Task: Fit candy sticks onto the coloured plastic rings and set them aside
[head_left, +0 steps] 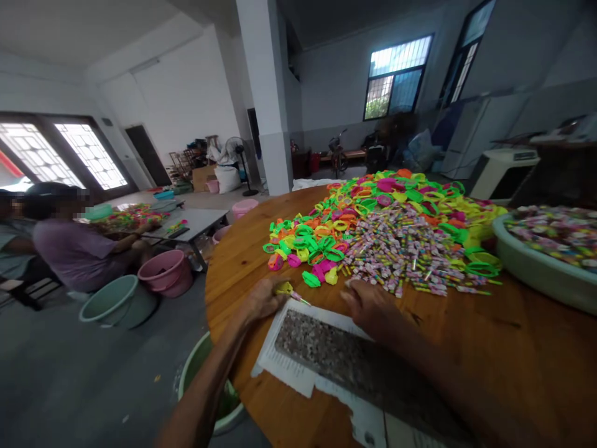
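Observation:
My left hand is closed on a small yellow plastic piece, with a thin wrapped stick reaching out of it over the paper's upper edge. At the near edge of the heap of wrapped sticks, my right hand has its fingers curled; whatever they may hold is hidden. Between my forearms a dark speckled stone slab lies on printed white paper. Bright green, pink, orange and yellow plastic pieces are piled behind the hands.
A pale green basin of wrapped sticks stands at the right of the round wooden table. A green bucket is below its left edge. Farther left, people sit at another table near pink and green buckets.

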`<state>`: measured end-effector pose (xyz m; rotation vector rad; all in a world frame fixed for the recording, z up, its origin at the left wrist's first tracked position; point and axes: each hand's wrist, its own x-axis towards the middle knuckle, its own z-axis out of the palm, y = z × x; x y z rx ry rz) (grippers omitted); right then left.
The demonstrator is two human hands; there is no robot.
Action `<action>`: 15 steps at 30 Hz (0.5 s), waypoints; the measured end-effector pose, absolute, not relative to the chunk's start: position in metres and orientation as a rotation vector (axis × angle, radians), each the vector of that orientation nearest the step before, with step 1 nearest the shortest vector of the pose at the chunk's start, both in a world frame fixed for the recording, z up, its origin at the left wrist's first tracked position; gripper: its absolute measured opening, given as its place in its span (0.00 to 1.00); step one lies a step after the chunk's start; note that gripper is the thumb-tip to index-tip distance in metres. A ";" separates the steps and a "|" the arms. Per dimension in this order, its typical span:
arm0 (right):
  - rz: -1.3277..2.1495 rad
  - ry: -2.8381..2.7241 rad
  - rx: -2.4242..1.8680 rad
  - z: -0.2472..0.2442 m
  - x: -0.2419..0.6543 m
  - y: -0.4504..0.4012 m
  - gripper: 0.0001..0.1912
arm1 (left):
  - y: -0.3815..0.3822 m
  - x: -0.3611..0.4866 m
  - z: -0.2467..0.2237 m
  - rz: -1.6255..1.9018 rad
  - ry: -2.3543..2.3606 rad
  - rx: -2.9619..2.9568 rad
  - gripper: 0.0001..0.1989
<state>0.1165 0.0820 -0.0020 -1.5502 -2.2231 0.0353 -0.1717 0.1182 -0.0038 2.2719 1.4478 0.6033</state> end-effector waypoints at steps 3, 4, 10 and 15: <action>0.027 -2.228 -1.563 -0.005 0.102 0.114 0.14 | 0.133 -0.174 -0.003 0.632 1.491 2.339 0.28; 0.030 -2.249 -1.561 -0.007 0.098 0.122 0.15 | 0.137 -0.170 -0.003 0.641 1.489 2.368 0.28; 0.015 -2.333 -1.594 -0.017 0.088 0.137 0.16 | 0.158 -0.127 -0.003 0.580 1.300 2.527 0.20; -0.069 -2.384 -1.678 -0.016 0.103 0.118 0.19 | 0.169 -0.115 -0.006 0.541 1.184 2.557 0.12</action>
